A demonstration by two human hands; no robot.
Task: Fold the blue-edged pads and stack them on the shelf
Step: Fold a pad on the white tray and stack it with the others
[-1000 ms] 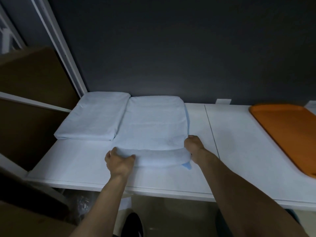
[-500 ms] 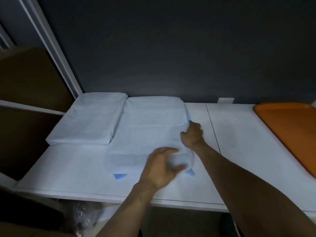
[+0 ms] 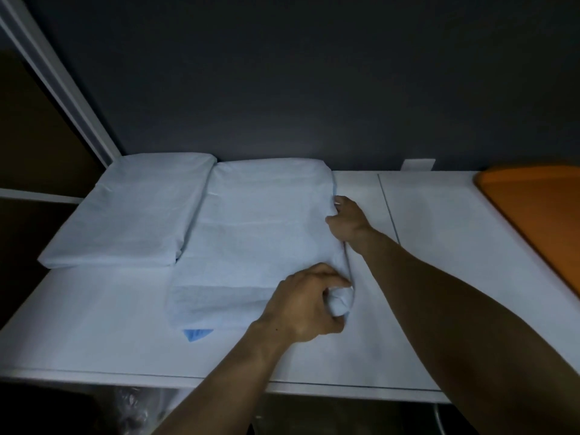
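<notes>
A folded white pad (image 3: 251,243) lies lengthwise on the white shelf (image 3: 94,324), its near end folded over, with a blue corner (image 3: 197,334) poking out at the front left. My left hand (image 3: 309,304) grips the near right corner of that folded end. Farther back, my right hand (image 3: 346,222) pinches the pad's right edge. A second folded pad (image 3: 131,211) sits to the left, touching the first along its side.
An orange tray (image 3: 533,211) lies on the shelf at the right. A dark wall rises behind the shelf. A white frame post (image 3: 59,86) and brown panels stand at the left. A seam (image 3: 389,211) runs across the shelf right of my right hand.
My left hand crossed from the pad's near left corner to its near right corner and gripped it. My right hand slid back along the right edge. The blue left corner came into view.
</notes>
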